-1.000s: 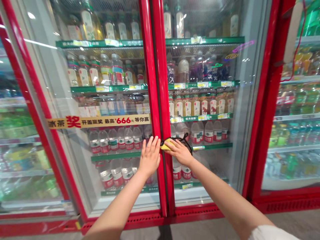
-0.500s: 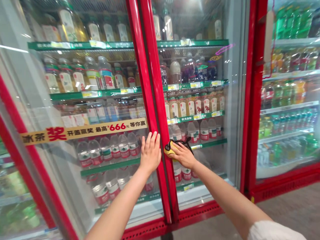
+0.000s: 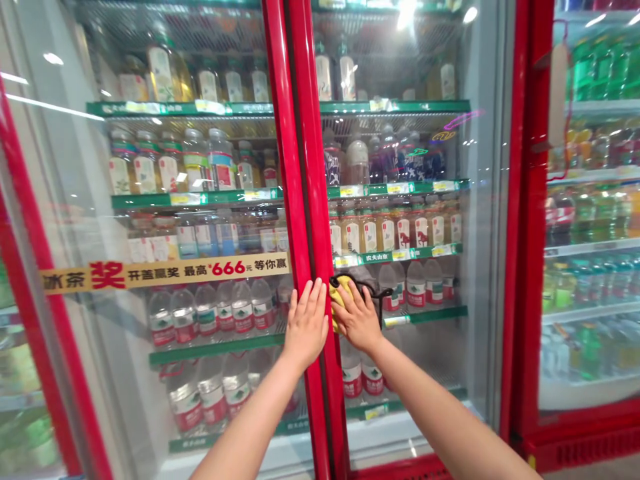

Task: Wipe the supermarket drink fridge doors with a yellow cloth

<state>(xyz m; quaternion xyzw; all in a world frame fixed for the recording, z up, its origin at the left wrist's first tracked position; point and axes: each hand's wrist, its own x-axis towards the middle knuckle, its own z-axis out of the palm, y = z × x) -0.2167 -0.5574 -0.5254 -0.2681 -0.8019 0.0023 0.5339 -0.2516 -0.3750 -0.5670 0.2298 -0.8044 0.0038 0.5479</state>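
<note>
My left hand [image 3: 306, 328] lies flat with its fingers stretched upward against the red frame [image 3: 286, 167] of the left glass door, near the seam between the two doors. Just across that seam, my right hand [image 3: 358, 321] presses a yellow and grey cloth with black edging [image 3: 342, 299] onto the right door's glass. Its fingers are spread over the cloth, and part of the cloth is hidden beneath them. Behind the glass, close to both hands, stand water bottles with red and white labels [image 3: 416, 288].
Shelves with green price rails [image 3: 395, 105] hold rows of bottled drinks inside the cooler. A tan banner with Chinese lettering [image 3: 165, 272] crosses the left door. Another red-framed cooler [image 3: 537, 267] stands at the right, with a pale handle [image 3: 557, 97] on its side.
My right hand has turned more upright and shifted left with the cloth, toward the door frame. The left hand has moved slightly onto the red frame. The view has tilted a little.
</note>
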